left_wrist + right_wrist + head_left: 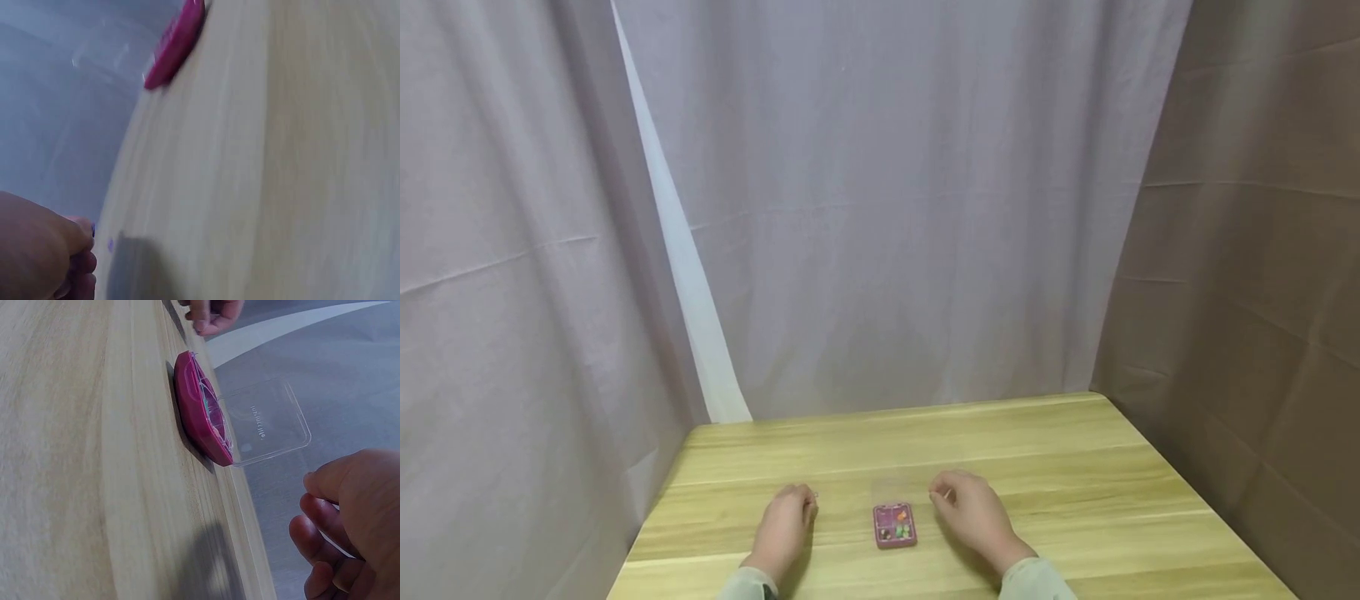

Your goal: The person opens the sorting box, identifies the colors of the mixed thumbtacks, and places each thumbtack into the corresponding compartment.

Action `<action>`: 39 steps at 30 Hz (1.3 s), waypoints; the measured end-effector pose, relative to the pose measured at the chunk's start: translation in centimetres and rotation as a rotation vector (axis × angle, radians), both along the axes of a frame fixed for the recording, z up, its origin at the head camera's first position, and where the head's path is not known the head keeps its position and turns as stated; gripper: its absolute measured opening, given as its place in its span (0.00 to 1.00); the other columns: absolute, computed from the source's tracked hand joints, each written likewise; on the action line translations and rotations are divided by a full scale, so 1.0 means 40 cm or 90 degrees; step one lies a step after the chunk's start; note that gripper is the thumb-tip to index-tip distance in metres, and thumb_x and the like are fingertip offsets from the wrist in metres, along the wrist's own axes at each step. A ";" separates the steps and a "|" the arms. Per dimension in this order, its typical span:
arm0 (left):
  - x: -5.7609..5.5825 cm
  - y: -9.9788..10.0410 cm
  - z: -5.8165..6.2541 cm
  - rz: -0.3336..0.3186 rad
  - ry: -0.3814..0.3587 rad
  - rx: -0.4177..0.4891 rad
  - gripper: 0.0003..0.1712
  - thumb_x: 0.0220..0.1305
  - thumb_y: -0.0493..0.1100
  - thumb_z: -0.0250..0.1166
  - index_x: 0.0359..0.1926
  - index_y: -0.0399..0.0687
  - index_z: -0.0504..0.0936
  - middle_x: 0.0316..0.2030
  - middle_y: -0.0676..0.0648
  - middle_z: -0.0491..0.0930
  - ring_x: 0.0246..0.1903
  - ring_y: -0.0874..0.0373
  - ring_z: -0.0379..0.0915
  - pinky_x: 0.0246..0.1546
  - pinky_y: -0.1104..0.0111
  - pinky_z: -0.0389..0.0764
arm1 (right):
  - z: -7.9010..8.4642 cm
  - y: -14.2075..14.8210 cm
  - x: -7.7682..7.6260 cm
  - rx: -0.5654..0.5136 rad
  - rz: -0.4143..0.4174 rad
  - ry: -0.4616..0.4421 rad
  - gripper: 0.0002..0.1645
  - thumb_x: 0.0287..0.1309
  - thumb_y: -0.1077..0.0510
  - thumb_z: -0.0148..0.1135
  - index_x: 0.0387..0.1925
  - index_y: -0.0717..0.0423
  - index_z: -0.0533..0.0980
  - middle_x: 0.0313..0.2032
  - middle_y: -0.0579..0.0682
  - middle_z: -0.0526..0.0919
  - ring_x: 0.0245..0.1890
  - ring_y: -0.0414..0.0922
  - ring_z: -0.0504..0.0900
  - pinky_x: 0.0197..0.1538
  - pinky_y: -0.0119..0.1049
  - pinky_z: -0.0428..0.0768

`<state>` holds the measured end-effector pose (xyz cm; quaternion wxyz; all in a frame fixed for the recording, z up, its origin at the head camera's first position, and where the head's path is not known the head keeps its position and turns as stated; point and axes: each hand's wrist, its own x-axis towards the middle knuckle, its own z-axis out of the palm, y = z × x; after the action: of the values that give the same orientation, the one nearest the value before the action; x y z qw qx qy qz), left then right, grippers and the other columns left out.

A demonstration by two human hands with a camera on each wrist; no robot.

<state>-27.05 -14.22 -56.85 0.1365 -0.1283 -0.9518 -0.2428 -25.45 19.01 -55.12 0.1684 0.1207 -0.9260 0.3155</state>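
Note:
A small magenta box with compartments (pixel 897 544) lies on the table between both hands. Orange, green and dark small pieces sit in its compartments. Its clear lid (pixel 265 422) is raised and tilted back. The left hand (pixel 784 521) is left of the box, fingers curled in. A tiny purple piece (pixel 110 245) shows just past its fingertips, and a dark blue speck shows at one fingertip; whether either is held cannot be told. To the right of the box, the right hand (pixel 973 512) hovers with loosely curled fingers and no visible object, apart from the lid.
The light wood-grain table (pixel 820 450) carries the box near its front. Grey curtains (pixel 887 250) hang behind and at the left, with a white gap between them. A brown-grey curtain (pixel 1240 292) hangs at the right.

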 end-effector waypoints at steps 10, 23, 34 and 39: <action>0.018 0.121 0.023 -0.090 0.079 0.028 0.04 0.58 0.38 0.67 0.31 0.51 0.81 0.30 0.55 0.79 0.32 0.64 0.73 0.36 0.64 0.85 | 0.009 0.000 -0.006 -0.009 -0.007 0.007 0.03 0.55 0.51 0.68 0.32 0.36 0.82 0.28 0.32 0.81 0.27 0.31 0.74 0.35 0.36 0.81; 0.011 0.236 0.009 -0.126 0.036 0.018 0.03 0.59 0.41 0.68 0.35 0.53 0.84 0.32 0.58 0.80 0.33 0.67 0.72 0.38 0.66 0.85 | 0.003 -0.006 -0.017 -0.011 -0.001 0.006 0.03 0.56 0.51 0.68 0.32 0.36 0.81 0.30 0.33 0.82 0.28 0.32 0.75 0.35 0.37 0.81; 0.027 0.198 -0.006 -0.097 0.052 0.024 0.03 0.58 0.48 0.69 0.30 0.58 0.85 0.29 0.60 0.81 0.33 0.64 0.75 0.38 0.60 0.85 | -0.012 -0.011 -0.005 -0.004 0.009 0.003 0.03 0.56 0.52 0.67 0.33 0.38 0.82 0.30 0.32 0.82 0.29 0.31 0.74 0.36 0.36 0.81; -0.007 0.100 -0.006 0.034 0.093 0.012 0.07 0.56 0.47 0.71 0.28 0.54 0.82 0.25 0.57 0.77 0.26 0.63 0.74 0.28 0.67 0.84 | -0.004 -0.009 -0.005 -0.008 0.009 0.005 0.04 0.56 0.53 0.68 0.34 0.39 0.82 0.31 0.33 0.82 0.29 0.32 0.75 0.36 0.37 0.81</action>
<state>-27.31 -10.21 -57.08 0.2129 -0.1191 -0.9401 -0.2380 -25.64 18.66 -55.29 0.1701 0.1276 -0.9225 0.3221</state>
